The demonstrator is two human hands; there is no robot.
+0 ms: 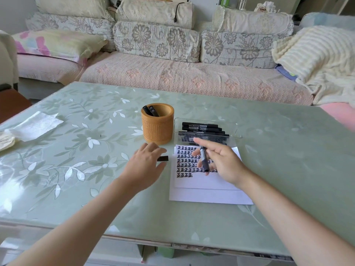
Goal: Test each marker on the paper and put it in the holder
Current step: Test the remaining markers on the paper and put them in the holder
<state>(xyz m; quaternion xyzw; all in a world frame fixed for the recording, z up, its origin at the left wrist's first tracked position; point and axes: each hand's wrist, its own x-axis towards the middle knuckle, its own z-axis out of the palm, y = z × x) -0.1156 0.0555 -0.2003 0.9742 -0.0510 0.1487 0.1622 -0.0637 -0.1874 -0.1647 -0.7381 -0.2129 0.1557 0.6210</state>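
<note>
Black marker (204, 160) uncapped, tip down over the written paper (211, 194), pinched in right grip (221, 160). Left grip (146, 164) pinches a black cap (162, 158) beside the paper's left edge. Orange holder (158, 129) just behind, two capped markers (150, 110) inside. Clear tray (235, 131) of markers right of holder, on floral bench (96, 150).

One holder (157, 129) with two markers (150, 110); two sheets (207, 194).

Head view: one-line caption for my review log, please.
Right hand holds a marker over the character-filled paper, left hand pinches a black cap; two markers stand in the orange holder.
</note>
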